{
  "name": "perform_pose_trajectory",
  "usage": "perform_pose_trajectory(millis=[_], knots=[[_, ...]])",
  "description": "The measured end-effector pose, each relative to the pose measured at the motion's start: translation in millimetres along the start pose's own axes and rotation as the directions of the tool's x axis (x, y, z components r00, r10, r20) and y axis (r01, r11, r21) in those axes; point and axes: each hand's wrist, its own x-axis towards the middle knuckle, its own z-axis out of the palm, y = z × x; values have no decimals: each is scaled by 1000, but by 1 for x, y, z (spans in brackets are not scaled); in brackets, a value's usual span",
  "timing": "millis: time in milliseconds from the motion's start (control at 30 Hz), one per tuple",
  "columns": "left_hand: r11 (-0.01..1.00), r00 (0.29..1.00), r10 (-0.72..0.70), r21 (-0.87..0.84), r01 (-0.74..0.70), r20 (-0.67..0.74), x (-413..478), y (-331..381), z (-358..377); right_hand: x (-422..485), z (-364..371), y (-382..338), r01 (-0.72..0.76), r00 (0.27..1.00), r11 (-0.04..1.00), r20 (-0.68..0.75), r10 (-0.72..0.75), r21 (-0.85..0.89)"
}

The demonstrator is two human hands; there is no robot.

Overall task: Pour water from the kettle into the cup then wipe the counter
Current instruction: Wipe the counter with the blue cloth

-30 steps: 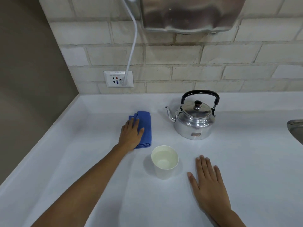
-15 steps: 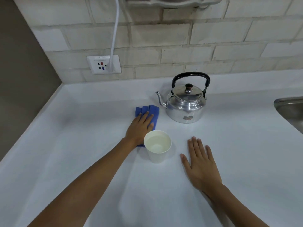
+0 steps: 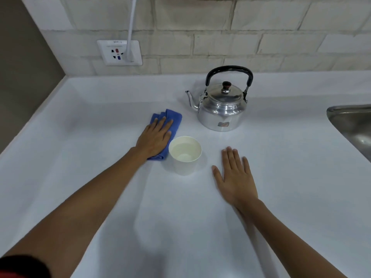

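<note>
A silver kettle point(image 3: 221, 109) with a black handle stands upright at the back of the white counter point(image 3: 281, 177), its spout pointing left. In front of it sits a white paper cup point(image 3: 185, 155) with water in it. My left hand point(image 3: 155, 138) lies flat on a folded blue cloth point(image 3: 172, 119), pressing it onto the counter just left of the cup. The cloth's near edge almost touches the cup. My right hand point(image 3: 234, 177) rests palm down and flat on the counter to the right of the cup, holding nothing.
A steel sink point(image 3: 353, 125) is set into the counter at the right edge. On the brick back wall a socket point(image 3: 119, 52) holds a white cable point(image 3: 131, 27). A brown side wall bounds the counter on the left.
My left hand has slid the blue cloth toward me and to the right, up beside the cup. The view has tilted down. Right hand, cup and kettle stay put.
</note>
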Motion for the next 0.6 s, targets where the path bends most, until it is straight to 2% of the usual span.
perform_pose_trajectory(millis=[67,167,267,367,467,600], knots=[[999,1000,-3,40,2,30,-1,8,1,1,0,3,8,1000,1000,7,-8,-5],[1000,998,11,-18,-10,60,-32,15,5,1,1,6,16,1000,1000,2,-16,-23],[997,1000,31,-72,-31,-6,-91,13,9,2,2,7,19,1000,999,2,-19,-42],[987,998,-12,-164,1,-68,-156,-4,8,1,2,6,29,1000,998,-2,-29,-61],[982,995,-84,-174,75,-45,-173,-27,5,-1,2,3,16,1000,997,-13,-17,-74],[961,962,-269,-83,266,-35,-137,-20,4,0,1,1,12,1000,996,-3,-13,-85]])
